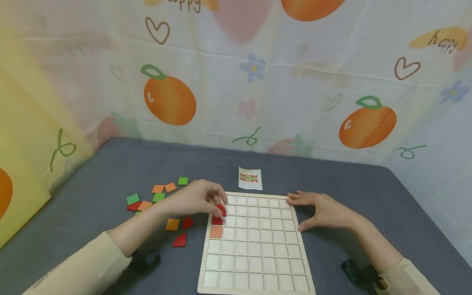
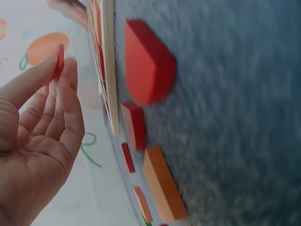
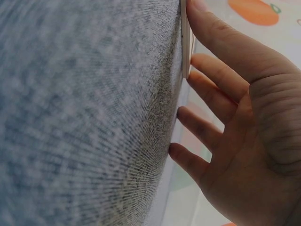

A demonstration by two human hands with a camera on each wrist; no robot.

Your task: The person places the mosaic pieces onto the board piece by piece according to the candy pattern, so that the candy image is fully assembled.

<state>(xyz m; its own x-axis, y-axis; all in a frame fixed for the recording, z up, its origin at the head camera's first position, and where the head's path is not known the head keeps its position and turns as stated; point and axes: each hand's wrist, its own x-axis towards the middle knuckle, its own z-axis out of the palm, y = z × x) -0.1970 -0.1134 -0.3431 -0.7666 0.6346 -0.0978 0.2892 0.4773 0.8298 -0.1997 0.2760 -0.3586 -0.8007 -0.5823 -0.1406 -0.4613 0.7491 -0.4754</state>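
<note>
My left hand (image 1: 200,197) pinches a red tile (image 1: 221,209) between thumb and fingertip, over the left column of a pale wooden grid board (image 1: 258,259). In the left wrist view that red tile (image 2: 60,61) stands on edge, above the board's level. Two tiles lie in the left column: a red one (image 1: 217,221) and, nearer me, an orange square (image 1: 216,232). At the board's right edge my right hand (image 1: 324,209) rests with fingers spread, thumb and fingertips touching the rim; in the right wrist view its palm (image 3: 249,160) holds nothing.
Left of the board lie loose tiles: red ones (image 1: 180,240), an orange square (image 1: 172,224) and several green (image 1: 132,199) and orange pieces, some overlapping. Behind the board a small printed pattern card (image 1: 250,178) lies on the dark grey table (image 1: 332,172). A patterned cloth (image 1: 221,82) hangs at the back.
</note>
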